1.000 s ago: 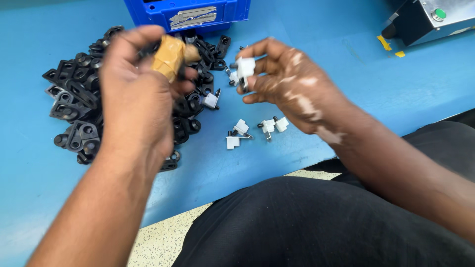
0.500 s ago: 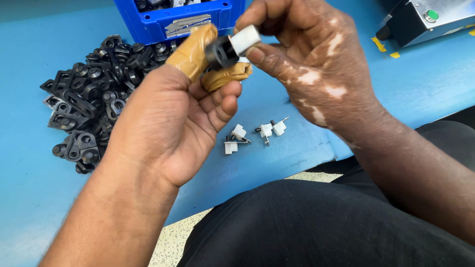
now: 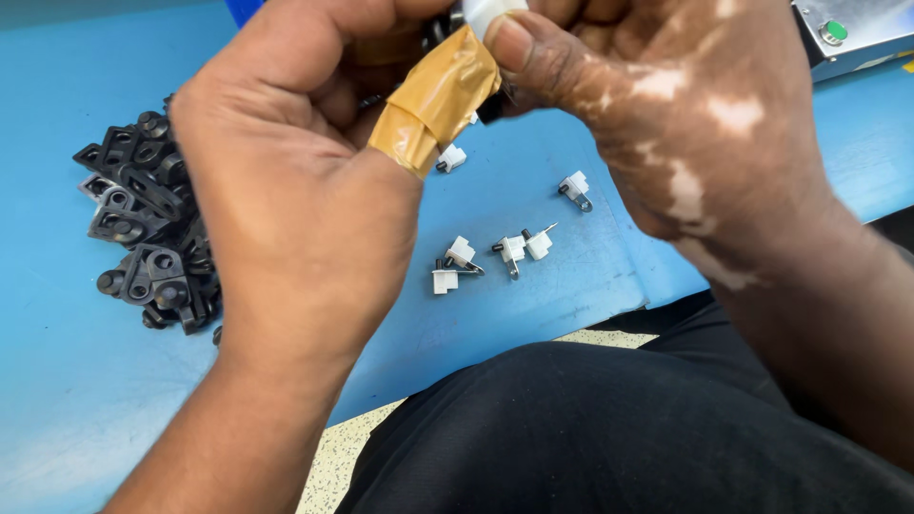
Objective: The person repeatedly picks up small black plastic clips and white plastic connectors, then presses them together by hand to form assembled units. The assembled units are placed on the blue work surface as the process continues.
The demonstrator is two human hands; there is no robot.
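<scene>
At 9 o'clock a heap of black plastic brackets (image 3: 143, 238) lies on the blue table (image 3: 57, 400); your left forearm covers its right-hand edge, so its full extent cannot be told. Your left hand (image 3: 286, 200) rises toward 12 o'clock with fingers curled inward and the thumb wrapped in tan tape (image 3: 438, 100). The thumb presses against a small white part (image 3: 486, 11) at 12 o'clock, which the top edge cuts off; only its lower end shows, and a dark piece just beneath it is too hidden to identify. Your right hand (image 3: 685, 124), at 1 o'clock, closes thumb and fingers on the same white part, the fingertips meeting the taped thumb. Below the hands, near centre, small white clips (image 3: 457, 265) with thin metal pins lie scattered on the table, one at 12 o'clock half hidden under the tape. At 2 o'clock a grey metal box (image 3: 857, 43) with a green button is cropped by the frame.
</scene>
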